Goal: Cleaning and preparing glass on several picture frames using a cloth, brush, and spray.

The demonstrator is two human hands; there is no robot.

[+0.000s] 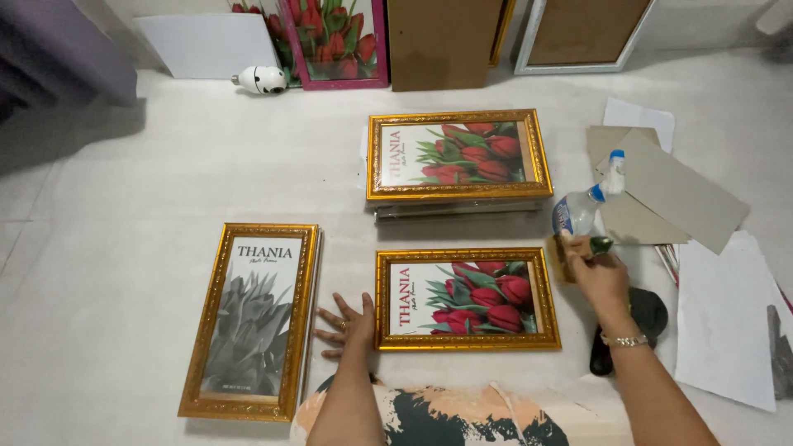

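Gold-framed tulip picture point(467, 299), flat, beside left hand point(349, 324)

Gold frame point(467, 340), red tulips

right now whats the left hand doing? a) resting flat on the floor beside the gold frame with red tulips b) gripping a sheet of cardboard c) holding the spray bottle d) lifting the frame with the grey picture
a: the left hand lies open with fingers spread on the floor, at the left edge of the near gold frame with red tulips, while the spray bottle stands over by the right hand.
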